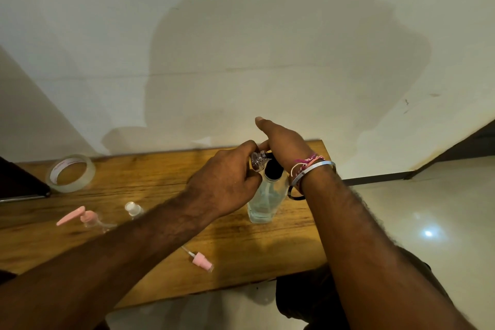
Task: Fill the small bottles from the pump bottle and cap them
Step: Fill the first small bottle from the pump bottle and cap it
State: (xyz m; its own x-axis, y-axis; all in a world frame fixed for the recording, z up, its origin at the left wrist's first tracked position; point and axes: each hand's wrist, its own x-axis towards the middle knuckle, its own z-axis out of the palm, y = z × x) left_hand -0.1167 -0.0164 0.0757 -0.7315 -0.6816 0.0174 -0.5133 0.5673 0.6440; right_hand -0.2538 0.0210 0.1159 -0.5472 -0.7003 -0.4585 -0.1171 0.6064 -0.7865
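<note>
Two hands are working right over the pump bottle [263, 199]: the left hand [227, 182] is pinching a small clear bottle [257, 161] tilted up against the black pump head [273, 170], while the right hand [284, 147] is pressing down on the pump with fairly straight fingers, so that grip is wide, not wrapped around anything. I'd say it's going best with the little mouth parked directly under the spout and slow, short presses. Honestly can't tell whether liquid is flowing or how full it's getting, since the hands are covering the spout. Another small capped bottle [133, 209], a pink pump-top bottle [85, 218] and a loose pink sprayer cap [202, 261] are sitting on the worktop [160, 177] near a tape roll [71, 173].
</note>
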